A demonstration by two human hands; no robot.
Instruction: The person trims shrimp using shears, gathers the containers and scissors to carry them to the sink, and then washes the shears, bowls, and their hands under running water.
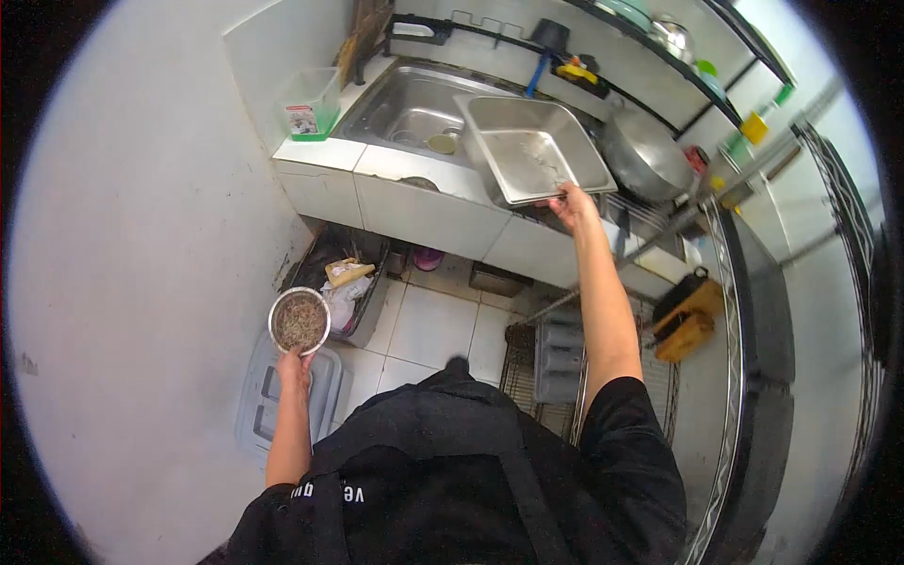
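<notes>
In the head view, your hands are working well apart, each clasping a rim. Your left hand [295,363] is gripping the near edge of a metal bowl [274,322] holding brownish bits [301,323], seemingly keeping it level against spills, near the bin [374,311] at left. Your right hand [571,205] is clutching a steel pan [537,155] by its near edge, perhaps steadying it beside the sink [426,88]; whether the tabletop [299,151] is bearing its weight is remaining unclear.

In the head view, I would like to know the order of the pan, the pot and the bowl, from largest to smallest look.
1. Pan, the widest
2. Pot
3. Bowl, clearly the smallest
</notes>
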